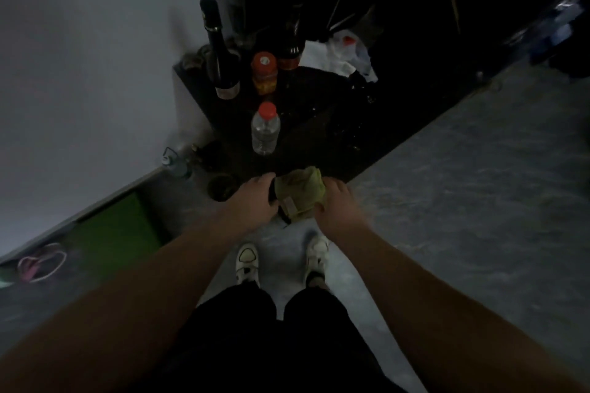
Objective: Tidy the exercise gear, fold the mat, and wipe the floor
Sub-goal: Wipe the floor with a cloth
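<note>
Both hands hold a crumpled yellow-green cloth (298,196) in front of me, above the grey floor (463,201) and just short of a low black table. My left hand (253,201) grips its left side, where a dark part shows. My right hand (335,206) grips the right side. A green mat (115,233) lies flat on the floor at the left, along the white wall. A pink and white loop, maybe a resistance band (41,262), rests at the mat's near end.
The low black table (325,112) carries a clear bottle with a red cap (265,131), a dark wine bottle (220,54), an orange-lidded jar (264,73) and white bags (338,54). A small glass jar (175,163) and dark cup (220,187) stand by the wall. My white shoes (247,263) are below.
</note>
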